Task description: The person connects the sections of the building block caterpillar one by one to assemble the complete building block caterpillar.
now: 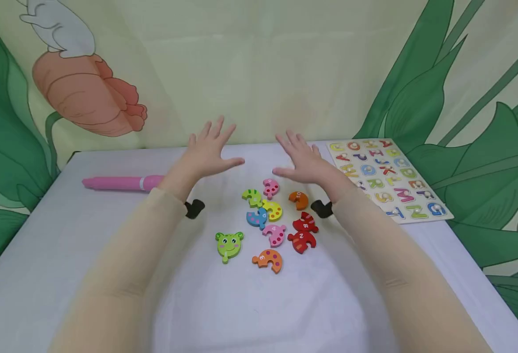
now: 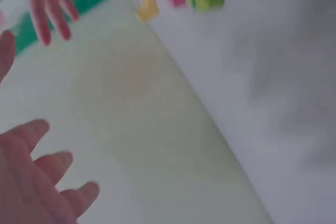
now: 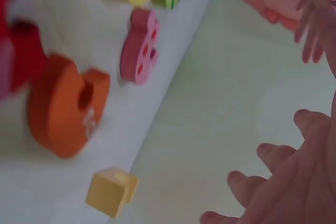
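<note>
My left hand (image 1: 208,154) is held above the far part of the table, fingers straight and spread, holding nothing. My right hand (image 1: 302,159) mirrors it, also spread and without anything in it. Between and below them lie loose puzzle pieces: a green face piece (image 1: 229,244), a light orange piece (image 1: 270,260), two touching red pieces (image 1: 302,241), a blue piece (image 1: 255,218), a yellow piece (image 1: 274,211) and a green striped piece (image 1: 252,197). Nearest the right hand are a pink dotted piece (image 3: 138,51) and a dark orange piece (image 3: 63,108) marked 10.
A letter puzzle board (image 1: 435,215) lies at the back right, partly behind the right forearm. At the left, a thick pink pen-shaped object (image 1: 113,183) is partly covered by the left forearm. The white table (image 1: 241,314) meets a printed cloth backdrop (image 1: 259,73).
</note>
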A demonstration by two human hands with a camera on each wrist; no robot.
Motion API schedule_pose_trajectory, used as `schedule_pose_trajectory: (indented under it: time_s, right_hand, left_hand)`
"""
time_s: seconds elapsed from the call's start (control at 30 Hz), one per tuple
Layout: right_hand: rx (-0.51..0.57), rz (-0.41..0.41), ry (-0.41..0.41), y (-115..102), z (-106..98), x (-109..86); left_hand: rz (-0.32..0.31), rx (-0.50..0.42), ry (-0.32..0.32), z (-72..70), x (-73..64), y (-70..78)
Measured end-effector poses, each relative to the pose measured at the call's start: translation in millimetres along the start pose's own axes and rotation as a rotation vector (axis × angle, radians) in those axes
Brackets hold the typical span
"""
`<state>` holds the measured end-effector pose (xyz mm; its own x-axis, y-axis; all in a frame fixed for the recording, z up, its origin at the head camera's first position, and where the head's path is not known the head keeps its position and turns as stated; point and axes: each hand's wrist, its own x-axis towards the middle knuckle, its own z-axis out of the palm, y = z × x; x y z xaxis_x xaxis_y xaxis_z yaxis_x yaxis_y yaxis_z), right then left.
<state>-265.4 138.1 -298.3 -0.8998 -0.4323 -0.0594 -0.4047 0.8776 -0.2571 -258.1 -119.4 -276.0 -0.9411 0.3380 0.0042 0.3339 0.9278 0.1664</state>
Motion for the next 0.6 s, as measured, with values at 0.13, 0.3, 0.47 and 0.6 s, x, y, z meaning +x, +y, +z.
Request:
schedule_pose_trajectory:
  time_s: [0.13, 0.3, 0.47, 0.6]
  right_hand:
    - [0.174, -0.112, -0.107, -6.2, 22.6, -40.9]
    - [0.369, -0.147, -0.22, -12.7, 39.6, -78.3]
    - [0.432, -0.108, -0.284, -14.4, 49.2, -99.0]
    - [0.421, -0.113, -0.297, -11.5, 53.5, -105.1]
  left_hand:
    - [0.147, -0.041, -0.066, 23.7, -41.8, 5.8]
    - [0.225, -0.179, -0.199, 53.3, -87.6, 6.9]
    - [0.228, -0.257, -0.333, 67.7, -111.9, 8.5]
    - [0.209, -0.264, -0.402, 72.5, -118.6, 9.8]
